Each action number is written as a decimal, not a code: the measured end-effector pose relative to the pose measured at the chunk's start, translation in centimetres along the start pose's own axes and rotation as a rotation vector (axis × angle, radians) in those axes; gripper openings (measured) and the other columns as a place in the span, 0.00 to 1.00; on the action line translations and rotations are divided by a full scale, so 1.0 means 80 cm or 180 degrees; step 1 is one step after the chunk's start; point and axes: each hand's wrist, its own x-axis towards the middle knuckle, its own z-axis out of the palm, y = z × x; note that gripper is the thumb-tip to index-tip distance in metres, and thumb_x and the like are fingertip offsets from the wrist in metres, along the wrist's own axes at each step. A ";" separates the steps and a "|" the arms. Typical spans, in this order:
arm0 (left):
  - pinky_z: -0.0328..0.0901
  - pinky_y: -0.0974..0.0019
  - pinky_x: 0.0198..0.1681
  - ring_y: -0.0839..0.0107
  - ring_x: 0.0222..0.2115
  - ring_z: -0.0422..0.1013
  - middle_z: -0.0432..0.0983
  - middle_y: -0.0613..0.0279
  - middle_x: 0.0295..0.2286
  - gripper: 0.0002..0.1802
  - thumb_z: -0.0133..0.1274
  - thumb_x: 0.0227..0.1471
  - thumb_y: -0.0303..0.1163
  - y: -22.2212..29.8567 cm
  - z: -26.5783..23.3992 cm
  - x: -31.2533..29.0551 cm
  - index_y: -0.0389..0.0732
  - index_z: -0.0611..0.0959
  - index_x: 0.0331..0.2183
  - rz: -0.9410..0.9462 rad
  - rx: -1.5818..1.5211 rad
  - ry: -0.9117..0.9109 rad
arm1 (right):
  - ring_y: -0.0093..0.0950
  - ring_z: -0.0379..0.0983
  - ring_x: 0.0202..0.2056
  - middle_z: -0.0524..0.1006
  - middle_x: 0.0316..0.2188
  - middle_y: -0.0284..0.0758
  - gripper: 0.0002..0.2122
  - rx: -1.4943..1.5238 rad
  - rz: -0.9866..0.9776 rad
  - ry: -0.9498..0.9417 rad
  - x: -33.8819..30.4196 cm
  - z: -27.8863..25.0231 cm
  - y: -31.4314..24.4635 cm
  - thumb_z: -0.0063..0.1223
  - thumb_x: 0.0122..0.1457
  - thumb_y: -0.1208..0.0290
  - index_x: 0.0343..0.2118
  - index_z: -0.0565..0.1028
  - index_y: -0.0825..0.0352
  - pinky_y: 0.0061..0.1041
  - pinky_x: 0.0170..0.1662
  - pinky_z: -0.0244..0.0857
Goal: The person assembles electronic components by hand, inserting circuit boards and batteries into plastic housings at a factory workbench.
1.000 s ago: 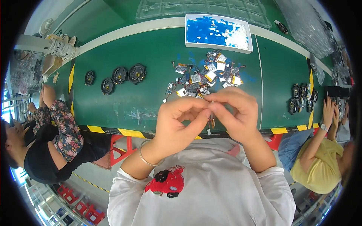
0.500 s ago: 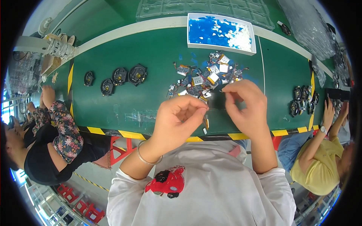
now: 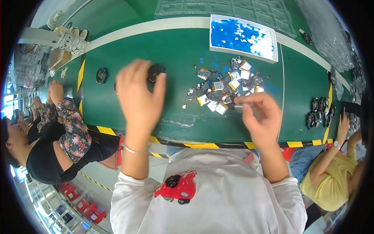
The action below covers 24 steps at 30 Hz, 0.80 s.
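My left hand [image 3: 140,91] is over the black round housings on the left, fingers stretched and thumb apart, slightly blurred. One black housing [image 3: 156,73] shows between its thumb and forefinger; the hand covers others beside it. At the near right edge of the parts pile, my right hand [image 3: 263,117] pinches a small greyish part [image 3: 239,106], too small to name. That pile [image 3: 218,86] holds small circuit boards with wires and silvery flat battery cells. Farther left lies another black housing [image 3: 101,75], apart from my hand.
A white box [image 3: 218,49] of blue and white bits stands behind the pile. Clear plastic trays [image 3: 226,8] lie at the back. More black housings [image 3: 321,111] sit at the right. Co-workers sit at both sides. Yellow-black tape [image 3: 200,146] marks the table's near edge.
My left hand has left the pile, opened from its pinch and swung left to the black housings. My right hand stays by the pile, a little lower. The whole view has shifted slightly.
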 end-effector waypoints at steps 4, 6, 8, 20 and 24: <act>0.54 0.51 0.54 0.45 0.52 0.58 0.68 0.46 0.48 0.20 0.63 0.39 0.33 -0.026 0.014 -0.007 0.37 0.79 0.37 0.0024 0.0349 -0.0236 | 0.27 0.76 0.36 0.78 0.31 0.40 0.06 0.0489 0.0356 0.0083 0.007 -0.018 0.005 0.53 0.51 0.86 0.33 0.72 0.73 0.21 0.38 0.69; 0.61 0.53 0.49 0.48 0.47 0.65 0.70 0.47 0.46 0.15 0.62 0.39 0.27 -0.016 0.012 -0.005 0.37 0.80 0.34 0.0155 0.0334 -0.0093 | 0.28 0.76 0.36 0.78 0.31 0.41 0.07 0.0650 0.0316 0.0182 0.008 -0.020 0.005 0.54 0.50 0.86 0.33 0.73 0.74 0.22 0.39 0.70; 0.67 0.60 0.39 0.53 0.38 0.72 0.72 0.48 0.42 0.11 0.58 0.41 0.20 -0.011 0.017 -0.008 0.36 0.80 0.32 -0.0719 -0.1509 -0.0715 | 0.29 0.77 0.36 0.78 0.31 0.41 0.07 0.0598 0.0278 0.0318 0.008 -0.018 0.000 0.54 0.50 0.87 0.33 0.74 0.76 0.23 0.40 0.70; 0.69 0.73 0.38 0.76 0.35 0.72 0.74 0.60 0.34 0.16 0.50 0.45 0.12 0.104 0.005 -0.017 0.32 0.75 0.39 -0.1375 -0.5257 -0.1752 | 0.25 0.73 0.31 0.75 0.28 0.38 0.06 -0.0437 -0.0354 -0.0075 -0.002 -0.016 -0.035 0.54 0.45 0.86 0.28 0.73 0.73 0.21 0.36 0.67; 0.69 0.73 0.38 0.76 0.36 0.72 0.74 0.61 0.34 0.16 0.49 0.47 0.12 0.106 0.009 -0.026 0.32 0.75 0.40 -0.1071 -0.4822 -0.1607 | 0.26 0.72 0.29 0.75 0.26 0.37 0.06 -0.0965 -0.0834 0.0011 0.002 -0.006 -0.039 0.54 0.41 0.86 0.25 0.73 0.72 0.21 0.34 0.65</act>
